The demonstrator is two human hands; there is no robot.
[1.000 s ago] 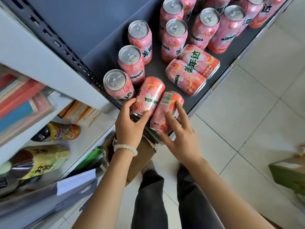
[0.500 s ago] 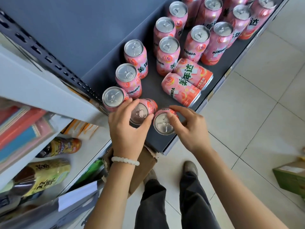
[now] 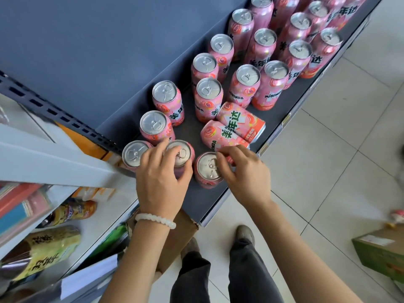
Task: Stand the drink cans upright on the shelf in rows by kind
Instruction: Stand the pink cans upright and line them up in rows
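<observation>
Cans of pink Mirinda are crowding the dark shelf [image 3: 122,119], most of them standing with silver tops up, and both hands are working at the near end. The left hand [image 3: 161,182] is wrapping its grip around an upright can [image 3: 182,153], fingers curling over the rim and down the far side, thumb pressing the near side; a white bead bracelet [image 3: 155,220] is sitting on that wrist. Just to the left, touching or nearly touching it, another upright can [image 3: 132,154] is standing at the shelf's corner. The right hand [image 3: 242,178] is pinching the rim of a second upright can [image 3: 207,169] close to the front edge, fingertips bent over the lid, the rest of the hand hanging out past the shelf lip. Right behind those fingers, two cans are lying on their sides: the nearer lying can [image 3: 223,136] is resting against the farther lying can [image 3: 240,121], both pointing their ends toward the front edge. Beyond them, upright cans are lining up in rows running away along the shelf. Down below, a yellow bottle [image 3: 72,212] is lying on a lower white shelf [image 3: 105,217], and a green cardboard box [image 3: 382,254] is sitting on the tiled floor [image 3: 328,149].
</observation>
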